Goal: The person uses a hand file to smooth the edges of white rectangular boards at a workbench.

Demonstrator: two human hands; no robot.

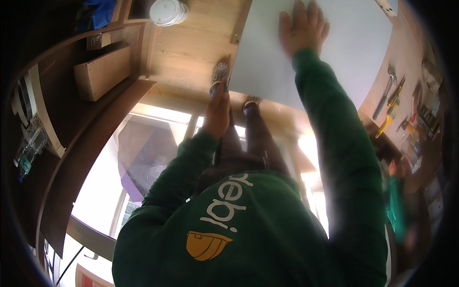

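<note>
My right hand (pixel 303 29) lies flat on a large pale grey-white panel (pixel 267 57), its fingers spread and pointing to the far side. Beside the panel's near left corner is my left hand (pixel 218 114), seen nearly edge-on. Its fingers are pressed together and point away from me, by a thin dark strip at the panel's left edge. What they grip is hidden. Both forearms wear green sleeves. Below the panel show my patterned shoes (pixel 220 71) and dark trousers.
A white lidded bucket (pixel 167 12) stands at the far left. Along the left, a dark shelf bears a wooden box (pixel 103 74) and a clear plastic bottle (pixel 31 143). Right of the panel lie a wrench (pixel 384 94), a yellow-handled tool (pixel 388 119) and other tools. Another person's green sleeve (pixel 396 205) shows at right.
</note>
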